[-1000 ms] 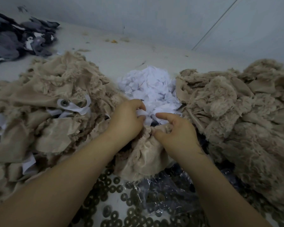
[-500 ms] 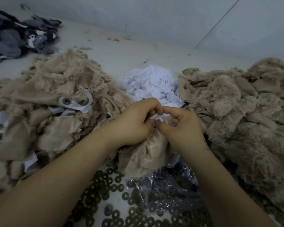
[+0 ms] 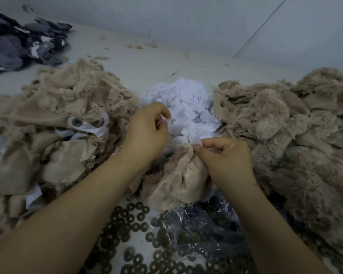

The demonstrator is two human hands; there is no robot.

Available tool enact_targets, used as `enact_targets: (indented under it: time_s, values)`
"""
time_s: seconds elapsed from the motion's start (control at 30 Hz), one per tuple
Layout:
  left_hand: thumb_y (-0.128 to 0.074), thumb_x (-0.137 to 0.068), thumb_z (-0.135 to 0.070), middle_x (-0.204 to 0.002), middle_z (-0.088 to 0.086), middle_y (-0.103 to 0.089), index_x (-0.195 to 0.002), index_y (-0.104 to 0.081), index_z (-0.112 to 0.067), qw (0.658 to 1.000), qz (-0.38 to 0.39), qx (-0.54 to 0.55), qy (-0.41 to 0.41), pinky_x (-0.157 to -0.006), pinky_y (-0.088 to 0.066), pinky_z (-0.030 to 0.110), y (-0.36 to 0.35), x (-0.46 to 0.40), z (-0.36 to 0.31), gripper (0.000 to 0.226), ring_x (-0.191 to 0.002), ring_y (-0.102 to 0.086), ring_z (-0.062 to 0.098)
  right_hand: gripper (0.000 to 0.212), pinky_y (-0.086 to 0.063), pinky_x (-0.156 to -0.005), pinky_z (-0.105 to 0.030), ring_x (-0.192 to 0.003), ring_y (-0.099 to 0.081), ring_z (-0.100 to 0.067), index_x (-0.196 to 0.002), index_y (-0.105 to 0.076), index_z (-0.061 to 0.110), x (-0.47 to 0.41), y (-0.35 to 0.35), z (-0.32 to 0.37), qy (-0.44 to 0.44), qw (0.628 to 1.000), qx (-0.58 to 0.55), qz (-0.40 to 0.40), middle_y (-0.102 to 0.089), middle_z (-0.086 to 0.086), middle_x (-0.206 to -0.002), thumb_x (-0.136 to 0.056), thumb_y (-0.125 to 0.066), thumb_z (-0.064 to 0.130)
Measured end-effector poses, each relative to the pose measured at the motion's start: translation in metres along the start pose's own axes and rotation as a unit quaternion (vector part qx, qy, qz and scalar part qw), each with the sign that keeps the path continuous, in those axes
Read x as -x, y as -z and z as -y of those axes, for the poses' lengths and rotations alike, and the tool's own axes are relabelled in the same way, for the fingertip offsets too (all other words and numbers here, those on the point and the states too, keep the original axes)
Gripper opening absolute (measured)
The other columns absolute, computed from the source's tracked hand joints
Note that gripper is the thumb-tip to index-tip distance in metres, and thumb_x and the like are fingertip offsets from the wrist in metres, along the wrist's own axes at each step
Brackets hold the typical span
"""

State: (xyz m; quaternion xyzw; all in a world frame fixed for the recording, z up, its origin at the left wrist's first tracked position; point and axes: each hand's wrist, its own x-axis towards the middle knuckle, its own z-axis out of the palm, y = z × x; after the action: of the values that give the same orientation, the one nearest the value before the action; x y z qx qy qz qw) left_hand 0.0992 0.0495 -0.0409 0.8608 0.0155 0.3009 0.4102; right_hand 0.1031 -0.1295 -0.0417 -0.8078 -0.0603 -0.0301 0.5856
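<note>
Left hand [image 3: 147, 133] pinched one white scrap [image 3: 165, 121] while right hand [image 3: 227, 155] clutched one beige plush piece [image 3: 174, 182], between the left plush pile [image 3: 63, 99] and right plush pile [image 3: 285, 123].

Beige plush piece [image 3: 176, 175], crumpled, smooth backing outward, furry fringe at lower rim, bunched upright mid-worktop toward the near edge, top pinched by right hand [image 3: 226, 157], small white scrap [image 3: 165, 121], raised just above, pinched by left hand [image 3: 147, 133]

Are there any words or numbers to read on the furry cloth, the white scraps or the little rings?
None: no words, numbers or labels can be read on the tan furry cloth, the white scraps, the dark rings or the clear plastic bag.
</note>
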Motion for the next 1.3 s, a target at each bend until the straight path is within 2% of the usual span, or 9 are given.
enact_targets:
  time_s: [0.17, 0.33, 0.43, 0.6, 0.67, 0.8, 0.93, 1.13, 1.3]
  values:
    - [-0.061, -0.086, -0.001, -0.122, -0.003, -0.044, -0.121, -0.067, -0.031, 0.955, 0.272, -0.051, -0.111, -0.066, -0.046, 0.025, -0.005, 0.008, -0.002, 0.046, -0.074, -0.050, 0.004, 0.021, -0.047, -0.055, -0.008, -0.058, -0.062, 0.008, -0.071, -0.074, 0.037, 0.007, 0.003, 0.003, 0.025, 1.000, -0.012, 0.009, -0.071, 0.018, -0.064, -0.082, -0.080, 0.020]
    - [-0.053, -0.083, 0.013, -0.109, 0.011, -0.058, -0.124, -0.068, -0.013, 0.973, 0.209, -0.080, -0.063, -0.082, -0.047, 0.037, -0.021, -0.002, -0.002, 0.051, -0.096, -0.057, 0.027, 0.018, -0.045, -0.052, -0.007, -0.052, -0.058, 0.010, -0.075, -0.075, 0.034, 0.014, 0.008, 0.004, 0.030, 0.999, -0.016, 0.008, -0.070, 0.020, -0.062, -0.082, -0.080, 0.018]
    - [-0.051, -0.082, 0.017, -0.093, 0.009, -0.061, -0.123, -0.067, -0.007, 0.984, 0.161, -0.060, -0.051, -0.082, -0.043, 0.024, -0.026, -0.008, 0.002, 0.051, -0.090, -0.056, 0.024, 0.010, -0.049, -0.047, -0.017, -0.050, -0.061, 0.003, -0.083, -0.080, 0.029, 0.022, 0.014, 0.003, 0.017, 0.999, -0.041, 0.005, -0.074, 0.010, -0.065, -0.083, -0.079, 0.018]
    - [-0.049, -0.079, 0.021, -0.113, 0.021, -0.068, -0.118, -0.067, 0.001, 0.991, 0.133, -0.009, -0.017, -0.094, -0.035, 0.003, -0.031, -0.007, 0.013, 0.047, -0.109, -0.058, 0.022, 0.021, -0.060, -0.050, -0.034, -0.060, -0.070, -0.013, -0.076, -0.080, 0.033, 0.036, 0.030, 0.003, 0.032, 0.998, -0.056, -0.013, -0.074, 0.009, -0.066, -0.084, -0.077, 0.014]
    - [-0.050, -0.078, 0.020, -0.112, 0.022, -0.069, -0.117, -0.069, 0.000, 0.992, 0.120, -0.040, 0.001, -0.096, -0.039, 0.016, -0.033, -0.010, 0.019, 0.048, -0.109, -0.062, 0.030, 0.024, -0.062, -0.058, -0.040, -0.068, -0.072, -0.022, -0.075, -0.080, 0.035, 0.044, 0.038, 0.002, 0.048, 0.997, -0.051, -0.014, -0.076, 0.006, -0.072, -0.084, -0.077, 0.013]
    - [-0.068, -0.074, 0.012, -0.106, 0.017, -0.058, -0.134, -0.057, -0.003, 0.976, 0.177, -0.125, -0.007, -0.079, -0.036, 0.021, -0.033, -0.016, 0.020, 0.063, -0.102, -0.057, 0.037, 0.028, -0.050, -0.051, -0.015, -0.059, -0.066, -0.001, -0.077, -0.081, 0.034, 0.058, 0.051, 0.000, 0.083, 0.995, -0.048, 0.028, -0.074, 0.013, -0.069, -0.083, -0.076, 0.008]
    - [-0.056, -0.072, 0.008, -0.142, 0.014, -0.028, -0.154, -0.026, -0.020, 0.937, 0.254, -0.234, -0.051, -0.107, -0.032, 0.044, -0.020, -0.001, -0.006, 0.092, -0.128, -0.027, 0.033, 0.024, -0.041, -0.048, -0.008, -0.051, -0.057, 0.001, -0.083, -0.080, 0.030, 0.064, 0.054, -0.001, 0.104, 0.993, -0.015, 0.056, -0.067, 0.018, -0.058, -0.083, -0.075, 0.006]
    - [-0.055, -0.077, 0.006, -0.121, -0.001, -0.051, -0.130, -0.059, -0.025, 0.958, 0.275, -0.018, -0.084, -0.089, -0.037, 0.014, 0.020, 0.037, -0.049, 0.062, -0.110, -0.044, 0.013, 0.012, -0.057, -0.064, -0.044, -0.072, -0.070, -0.031, -0.085, -0.079, 0.035, 0.077, 0.052, 0.007, 0.136, 0.985, -0.008, 0.102, -0.077, 0.002, -0.079, -0.078, -0.072, 0.028]
    - [-0.068, -0.081, 0.011, -0.112, 0.001, -0.068, -0.109, -0.075, -0.012, 0.956, 0.271, 0.097, -0.056, -0.085, -0.050, 0.023, 0.036, 0.060, -0.055, 0.037, -0.104, -0.062, 0.011, 0.023, -0.049, -0.044, -0.030, -0.048, -0.057, -0.016, -0.085, -0.079, 0.037, 0.085, 0.050, 0.010, 0.136, 0.983, 0.008, 0.121, -0.076, -0.001, -0.075, -0.084, -0.075, 0.014]
